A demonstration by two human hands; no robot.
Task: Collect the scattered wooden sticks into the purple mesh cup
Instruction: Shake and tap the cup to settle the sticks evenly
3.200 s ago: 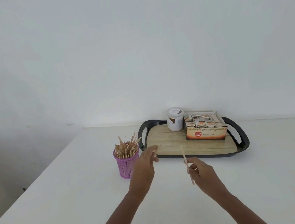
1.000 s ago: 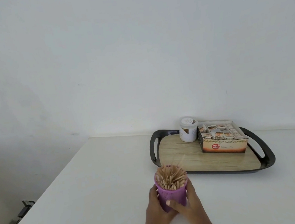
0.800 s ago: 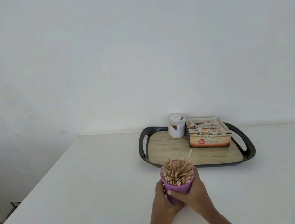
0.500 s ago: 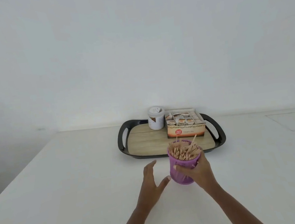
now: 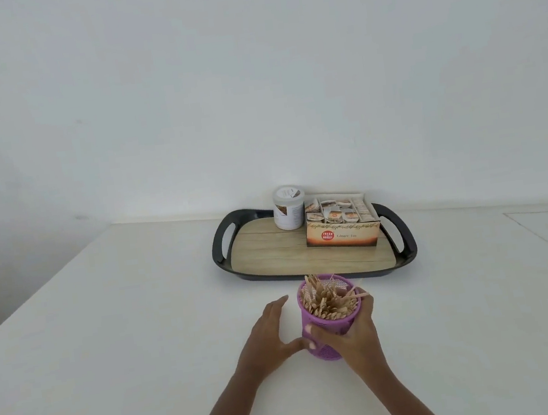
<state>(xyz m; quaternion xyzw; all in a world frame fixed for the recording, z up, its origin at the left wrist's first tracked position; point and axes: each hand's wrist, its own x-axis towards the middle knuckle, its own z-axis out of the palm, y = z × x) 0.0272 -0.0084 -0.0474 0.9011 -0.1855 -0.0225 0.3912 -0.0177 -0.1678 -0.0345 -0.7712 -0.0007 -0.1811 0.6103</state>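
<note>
Collecting is judged all but done: flat, pale, round-ended wooden sticks (image 5: 325,299) are bundled in the purple mesh cup (image 5: 328,350), and no loose stick can be made out. The cup is stood mid-table, just before the near rim of the wood-grain tray (image 5: 407,253). Its perforated wall is gripped by the right hand (image 5: 353,333). The left hand (image 5: 269,333) is laid beside it, fingers straight, nothing held.

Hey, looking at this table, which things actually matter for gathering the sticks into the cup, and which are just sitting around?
Job: purple mesh cup; wooden sticks standing in it; right hand gripping the cup; left hand open beside it.
Lying about: black tray; white jar and ginger tea box on it.
</note>
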